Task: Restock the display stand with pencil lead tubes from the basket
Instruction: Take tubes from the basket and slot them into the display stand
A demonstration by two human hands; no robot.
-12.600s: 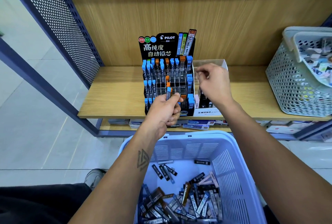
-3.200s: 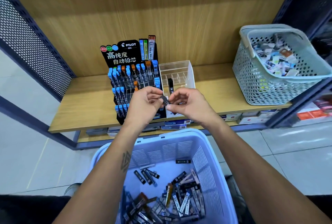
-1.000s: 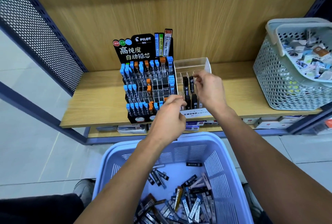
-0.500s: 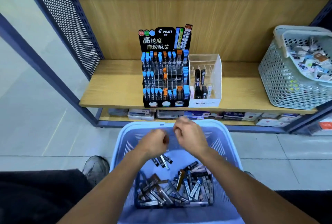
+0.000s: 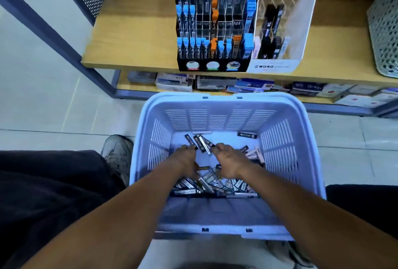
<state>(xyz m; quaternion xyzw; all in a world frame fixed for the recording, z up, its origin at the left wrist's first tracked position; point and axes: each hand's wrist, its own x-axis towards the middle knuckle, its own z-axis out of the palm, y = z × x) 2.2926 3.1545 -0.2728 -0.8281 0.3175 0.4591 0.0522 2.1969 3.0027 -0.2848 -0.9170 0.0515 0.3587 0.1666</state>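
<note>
Wooden shelf [image 5: 133, 38] under display stand [image 5: 215, 61], clear organizer [image 5: 301, 31], grey basket [image 5: 385, 31].

We see the lavender slatted basket [image 5: 280, 150] at six o'clock, on the floor before the shelf. Dark pencil lead tubes [image 5: 215, 184] lie jumbled across its near half, with a few loose ones [image 5: 203, 142] toward its far wall. At twelve o'clock the black display stand [image 5: 213, 61] stands upright on the shelf, its tiers holding blue- and orange-capped tubes [image 5: 191, 47], many slots unfilled.

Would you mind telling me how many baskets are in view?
2: the blue basket on the floor in front, and a grey basket on the shelf at the right edge.
</note>
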